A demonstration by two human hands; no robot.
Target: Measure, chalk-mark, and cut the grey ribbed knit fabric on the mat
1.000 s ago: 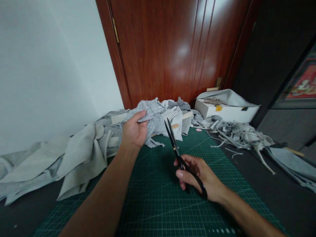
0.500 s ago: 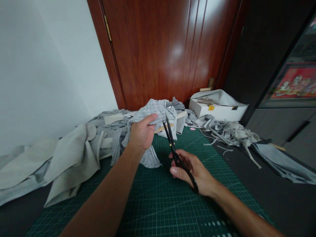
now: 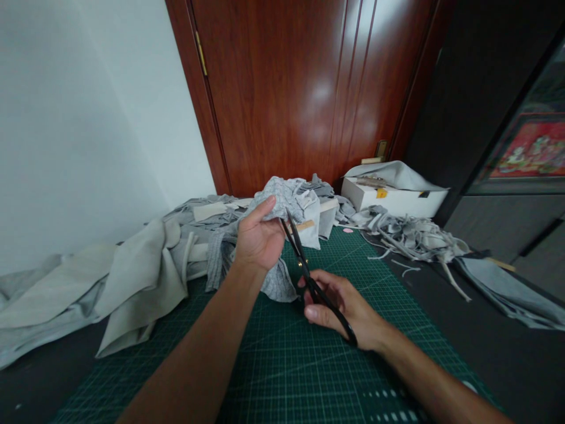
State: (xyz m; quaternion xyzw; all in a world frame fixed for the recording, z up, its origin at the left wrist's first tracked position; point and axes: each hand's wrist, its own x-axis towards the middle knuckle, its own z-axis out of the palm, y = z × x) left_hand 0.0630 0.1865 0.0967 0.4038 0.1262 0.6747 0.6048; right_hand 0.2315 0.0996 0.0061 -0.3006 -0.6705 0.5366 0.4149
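My left hand [image 3: 261, 238] grips a piece of grey patterned fabric [image 3: 279, 189], thumb on top; part of the cloth hangs behind the wrist down to the mat. Black scissors [image 3: 304, 265] are in my right hand [image 3: 338, 306], fingers through the handles. Their blades stand slightly apart, pointing up and away, with the tips close to the fabric's edge beside my left fingers. From this angle I cannot tell whether the blades touch the cloth. Both hands are above a green cutting mat [image 3: 282, 359] with a printed grid.
Large pale fabric pieces [image 3: 136, 277] are heaped on the left. A white box [image 3: 392, 199] with grey material on top stands at the back right. Before it lies a tangle of scrap strips [image 3: 410, 235], with folded grey cloth [image 3: 507, 288] further right. Behind is a wooden door [image 3: 282, 94].
The scissors' blades have tilted further left, their tips shifting toward my left fingers. My left hand has turned somewhat, showing more of its palm. The whole view has shifted slightly.
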